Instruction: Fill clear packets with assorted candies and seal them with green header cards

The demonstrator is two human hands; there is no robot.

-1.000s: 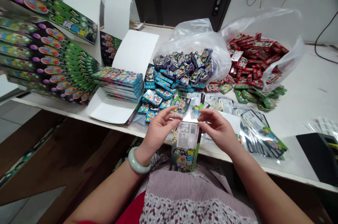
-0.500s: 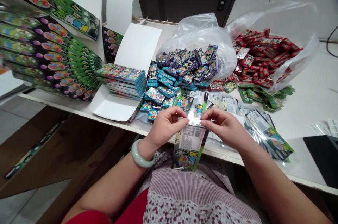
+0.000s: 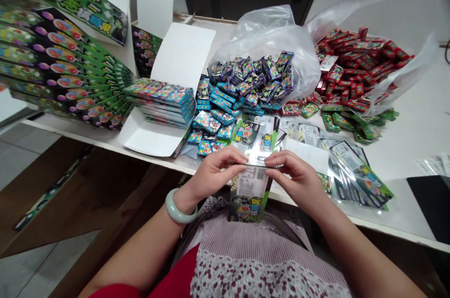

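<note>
At the table's front edge, both hands pinch a printed plastic packaging bag (image 3: 249, 195), black and green with a pale panel. My left hand (image 3: 211, 176), with a pale green bangle at its wrist, grips it between thumb and fingers. On the other side, my right hand (image 3: 298, 178) pinches it the same way. Below the fingers the bag hangs in front of the apron. Just beyond the fingertips, similar printed bags (image 3: 246, 134) lie on the table; whether they join the held one I cannot tell. Small blue candy boxes (image 3: 211, 122) are heaped left of them.
Purple boxes (image 3: 249, 80) spill from a clear plastic bag (image 3: 274, 40). Red boxes (image 3: 365, 66) and green boxes (image 3: 351, 122) lie at the right, near a fan of flat bags (image 3: 362, 171). Stacked blue boxes (image 3: 158, 96) stand in an open carton (image 3: 147, 136) beside fanned printed cartons (image 3: 66, 68).
The view has shifted slightly. Both hands keep their pinch on the bag, and the fingers have moved a little along its fold. The piles look unchanged.
</note>
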